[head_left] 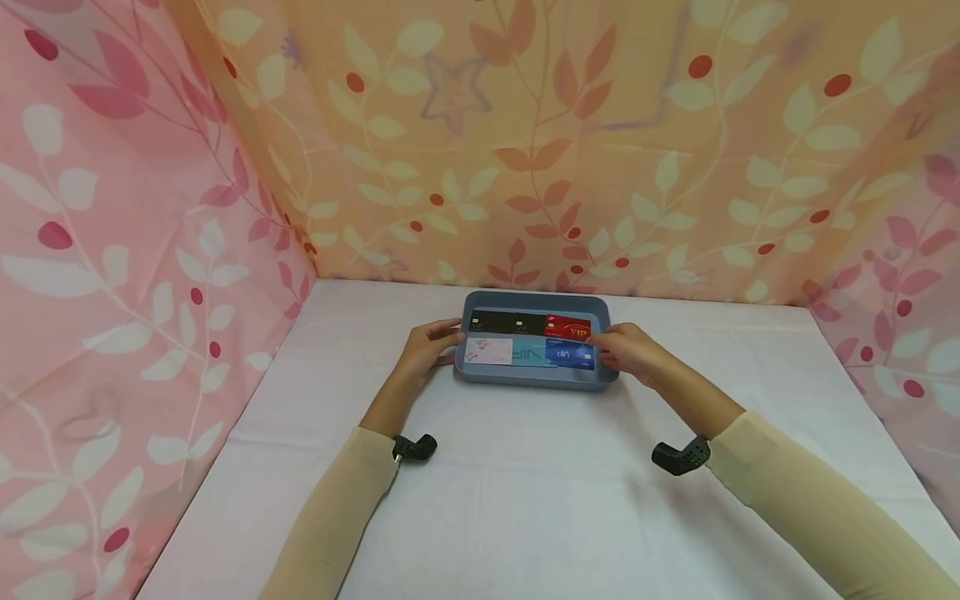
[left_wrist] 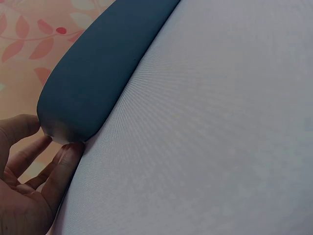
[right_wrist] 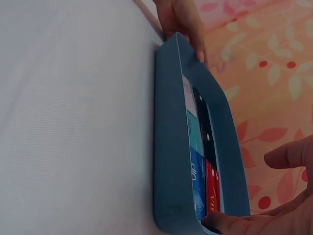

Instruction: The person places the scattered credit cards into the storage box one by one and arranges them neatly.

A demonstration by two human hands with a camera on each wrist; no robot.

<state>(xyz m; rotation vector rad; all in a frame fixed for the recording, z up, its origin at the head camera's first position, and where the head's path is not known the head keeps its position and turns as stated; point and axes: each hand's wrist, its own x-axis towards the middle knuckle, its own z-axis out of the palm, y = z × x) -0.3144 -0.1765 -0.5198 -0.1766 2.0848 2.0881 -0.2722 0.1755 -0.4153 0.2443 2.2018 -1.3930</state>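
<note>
A blue-grey rectangular tray [head_left: 536, 382] sits on the white cloth with two rows of cards in it. Its back row has black cards and a red VIP card [head_left: 567, 326]; a pale pink card [head_left: 489, 351], a teal card [head_left: 528, 352] and a blue VIP card [head_left: 570, 353] make up the front row. My left hand [head_left: 427, 346] holds the tray's left end, fingertips spread around its corner in the left wrist view. At the opposite end my right hand [head_left: 628, 350] has one fingertip over the rim beside the cards; another finger stands out in the air.
White cloth [head_left: 525, 500] covers the table in front of the tray. A yellow-orange leaf-print curtain [head_left: 555, 150] hangs right behind it, with pink curtains [head_left: 135, 250] at both sides. Black wrist cameras [head_left: 682, 457] are strapped at both cuffs.
</note>
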